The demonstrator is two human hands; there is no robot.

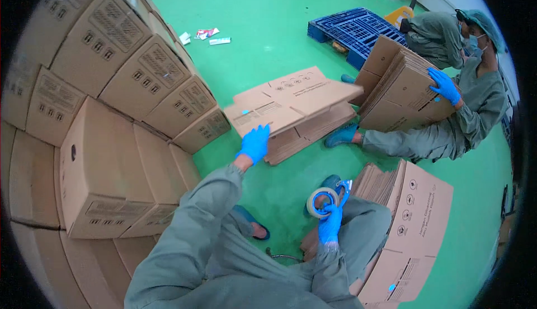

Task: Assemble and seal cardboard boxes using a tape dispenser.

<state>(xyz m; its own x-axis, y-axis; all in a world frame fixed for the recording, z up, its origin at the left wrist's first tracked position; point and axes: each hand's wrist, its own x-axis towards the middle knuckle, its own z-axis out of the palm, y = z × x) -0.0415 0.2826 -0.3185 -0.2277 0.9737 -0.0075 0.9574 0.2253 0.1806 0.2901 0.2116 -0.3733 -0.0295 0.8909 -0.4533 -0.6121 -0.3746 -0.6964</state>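
My left hand (255, 144), in a blue glove, grips the near edge of a flattened cardboard carton (293, 97). This carton is tilted, its near side raised over a pile of more flat cartons (310, 135) on the floor. Fingers under the edge are partly hidden. In front of my right knee, my gloved right hand (330, 225) is wrapped round the handle of a blue tape dispenser (345, 189) with a wide roll of tape on it. Another stack of flattened cartons (417, 225) leans beside my right leg.
Filled-out cartons (106, 163) are piled high along the left. At the right, a seated co-worker (475, 96) holds a bundle of flat cartons (400, 88); another person bends behind. A blue pallet (358, 32) and paper scraps (207, 33) lie on the green floor.
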